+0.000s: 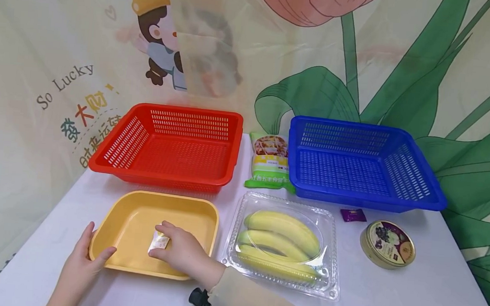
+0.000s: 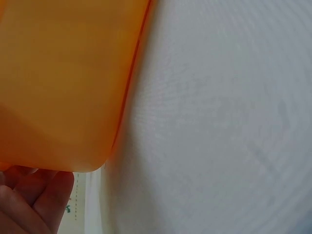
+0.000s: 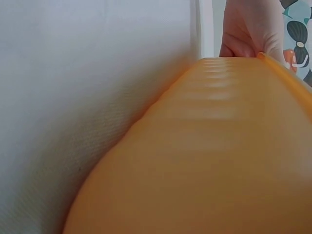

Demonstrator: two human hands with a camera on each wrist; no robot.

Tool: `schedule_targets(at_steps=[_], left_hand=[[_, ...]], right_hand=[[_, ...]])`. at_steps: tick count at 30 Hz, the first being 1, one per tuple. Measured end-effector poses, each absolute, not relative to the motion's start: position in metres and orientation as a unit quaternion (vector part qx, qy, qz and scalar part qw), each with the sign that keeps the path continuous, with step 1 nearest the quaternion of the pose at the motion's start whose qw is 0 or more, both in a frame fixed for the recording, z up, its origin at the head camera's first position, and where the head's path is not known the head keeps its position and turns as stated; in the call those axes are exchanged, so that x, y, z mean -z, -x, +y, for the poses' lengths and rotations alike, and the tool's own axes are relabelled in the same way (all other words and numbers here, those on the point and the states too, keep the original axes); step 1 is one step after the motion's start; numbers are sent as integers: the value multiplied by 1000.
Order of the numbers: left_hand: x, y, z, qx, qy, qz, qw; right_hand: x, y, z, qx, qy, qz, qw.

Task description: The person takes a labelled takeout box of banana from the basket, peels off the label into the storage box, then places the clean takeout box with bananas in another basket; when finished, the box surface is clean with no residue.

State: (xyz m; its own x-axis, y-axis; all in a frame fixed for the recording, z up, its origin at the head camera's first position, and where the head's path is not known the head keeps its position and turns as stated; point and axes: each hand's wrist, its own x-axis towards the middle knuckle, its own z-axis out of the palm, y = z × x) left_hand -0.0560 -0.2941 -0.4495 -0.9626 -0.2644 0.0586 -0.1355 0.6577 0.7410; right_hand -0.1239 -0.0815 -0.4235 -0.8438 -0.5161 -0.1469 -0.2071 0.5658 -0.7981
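A yellow plastic tray (image 1: 137,207) stands at the front left of the table. Its left end is gripped by my left hand (image 1: 83,258), thumb over the rim and fingers along the outer wall. In the left wrist view, fingers (image 2: 51,195) lie against the tray's outside. My right hand (image 1: 187,254) reaches over the tray's front rim and pinches a small white packet (image 1: 158,242) between thumb and fingers, over the tray's floor. The right wrist view shows the tray's outer wall (image 3: 195,161), which hides the packet there.
Behind the tray stands a red basket (image 1: 175,155); a blue basket (image 1: 343,170) is at back right. Between them lies a green food bag (image 1: 270,167). A clear box (image 1: 278,283) of bananas, a purple wrapped candy (image 1: 353,215) and a round tin (image 1: 388,243) sit to the right.
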Motion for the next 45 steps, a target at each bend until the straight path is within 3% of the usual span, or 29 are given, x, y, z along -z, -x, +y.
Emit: schedule_targets(at_steps=[12, 19, 27, 30, 34, 38, 45], left_hand=[[444, 54, -294, 392, -152, -906, 39], [443, 60, -289, 384, -133, -912, 61], [438, 59, -291, 370, -138, -917, 45], [438, 55, -294, 368, -118, -920, 71], [436, 53, -292, 373, -77, -915, 132], [425, 52, -278, 367, -69, -914, 159], [395, 60, -239, 365, -120, -916, 120]], right_hand=[[421, 121, -79, 530, 194, 796, 221], [418, 123, -71, 584, 199, 756, 217], [406, 113, -62, 607, 197, 735, 230], [397, 105, -53, 620, 215, 719, 229], [385, 97, -31, 635, 231, 706, 213], [375, 94, -2, 651, 218, 701, 193], [361, 91, 47, 641, 216, 727, 115]])
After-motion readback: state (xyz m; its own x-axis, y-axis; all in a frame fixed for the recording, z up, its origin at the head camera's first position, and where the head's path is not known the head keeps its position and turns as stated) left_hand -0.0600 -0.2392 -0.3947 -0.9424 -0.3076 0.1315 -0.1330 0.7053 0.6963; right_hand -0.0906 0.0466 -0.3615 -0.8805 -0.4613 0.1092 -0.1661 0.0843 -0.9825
